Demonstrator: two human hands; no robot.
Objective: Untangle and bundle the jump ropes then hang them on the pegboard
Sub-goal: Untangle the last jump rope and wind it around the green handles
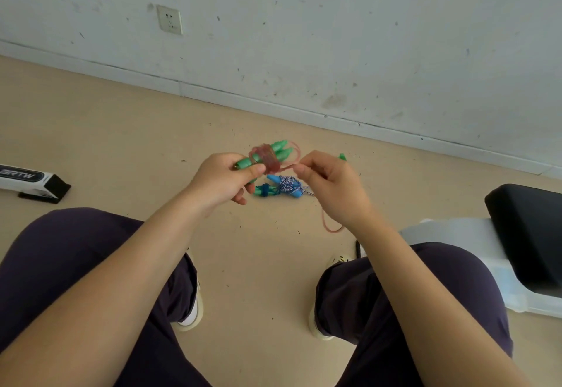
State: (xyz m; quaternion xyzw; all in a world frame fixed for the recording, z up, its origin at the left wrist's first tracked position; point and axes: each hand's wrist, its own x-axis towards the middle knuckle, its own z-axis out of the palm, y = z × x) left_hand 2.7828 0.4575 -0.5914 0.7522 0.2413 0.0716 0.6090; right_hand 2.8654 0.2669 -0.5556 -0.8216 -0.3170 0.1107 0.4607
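My left hand grips the two green handles of a jump rope, with its pink cord wound in several turns around them. My right hand pinches the loose end of that pink cord just right of the bundle; a slack loop of it hangs below my right wrist. On the floor under my hands lies a second jump rope, with blue handles and a blue-and-white braided cord wrapped round them. No pegboard is in view.
I sit facing a scuffed white wall with a socket. A white-and-black box lies on the beige floor at left. A black pad on a clear plastic bin stands at right. My knees frame the bottom.
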